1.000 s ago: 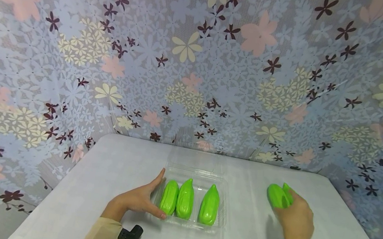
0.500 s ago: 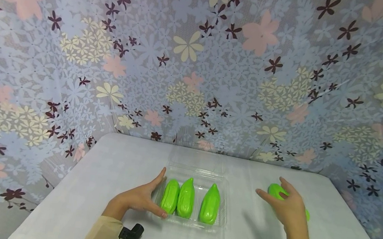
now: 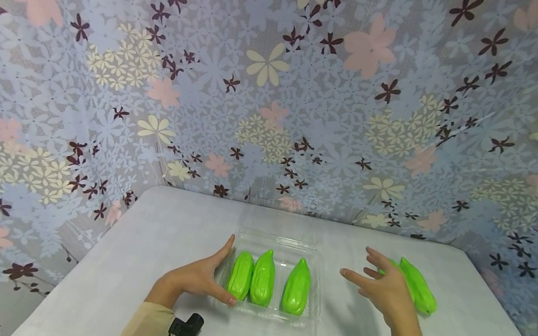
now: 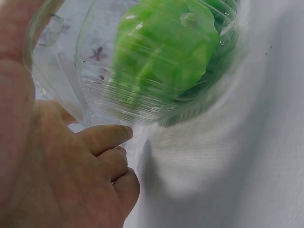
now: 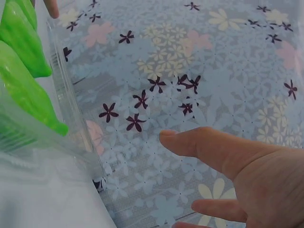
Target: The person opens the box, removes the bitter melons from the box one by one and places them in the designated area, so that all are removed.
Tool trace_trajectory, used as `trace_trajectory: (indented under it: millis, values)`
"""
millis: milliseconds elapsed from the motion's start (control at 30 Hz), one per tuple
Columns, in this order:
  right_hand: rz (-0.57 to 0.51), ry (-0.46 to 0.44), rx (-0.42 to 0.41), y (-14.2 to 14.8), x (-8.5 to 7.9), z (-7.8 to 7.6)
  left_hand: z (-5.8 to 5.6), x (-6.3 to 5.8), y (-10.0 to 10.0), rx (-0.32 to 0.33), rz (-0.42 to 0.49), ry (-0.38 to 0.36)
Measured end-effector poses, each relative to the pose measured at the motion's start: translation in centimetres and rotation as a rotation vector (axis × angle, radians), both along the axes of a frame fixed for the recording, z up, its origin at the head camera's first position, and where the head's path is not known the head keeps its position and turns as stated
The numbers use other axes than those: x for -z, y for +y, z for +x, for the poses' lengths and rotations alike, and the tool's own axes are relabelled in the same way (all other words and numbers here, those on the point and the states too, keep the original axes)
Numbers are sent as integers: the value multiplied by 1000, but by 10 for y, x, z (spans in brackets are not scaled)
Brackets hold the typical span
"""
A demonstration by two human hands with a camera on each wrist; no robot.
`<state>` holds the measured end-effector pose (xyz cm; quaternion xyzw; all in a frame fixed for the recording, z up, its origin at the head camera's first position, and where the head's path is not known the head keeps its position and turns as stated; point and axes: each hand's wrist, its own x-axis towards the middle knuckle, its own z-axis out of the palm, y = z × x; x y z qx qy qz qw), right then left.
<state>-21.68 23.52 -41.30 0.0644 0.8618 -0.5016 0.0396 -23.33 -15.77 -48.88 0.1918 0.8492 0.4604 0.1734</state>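
Note:
A clear plastic container [image 3: 278,279] with its lid raised stands on the table. Three glossy green vegetable-shaped pieces lie in it, tips pointing away: left piece [image 3: 240,275], middle piece [image 3: 263,278] and right piece [image 3: 296,287], with a gap between the last two. My left hand [image 3: 198,279] holds the container's left side, thumb at the front corner and index finger toward the back. To the container's right, my right hand [image 3: 385,290] hovers with fingers spread, holding nothing. Another green piece [image 3: 418,285] lies beyond it; one more is mostly hidden behind the fingers.
The white-covered table [image 3: 151,222] meets a flower-patterned wall covering [image 3: 264,109] at its far edge. The transparent lid [image 3: 276,224] leans back toward that wall. A black wrist camera mount [image 3: 186,326] sits on the left sleeve.
My right hand has let go of the green pieces at the right and moved left toward the container, fingers spreading. My left hand and the container have stayed put.

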Motion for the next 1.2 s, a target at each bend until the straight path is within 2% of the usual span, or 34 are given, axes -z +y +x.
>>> trace_trajectory:
  millis: [400,967,1200]
  values:
    - [-69,-26,-67,-12,-2,2,-1,0,0,6,18,-2]
    - [-92,6,-166,-35,0,8,-1,1,0,10,9,0]
    - [-120,14,-178,-44,1,9,0,0,0,2,-1,-2]
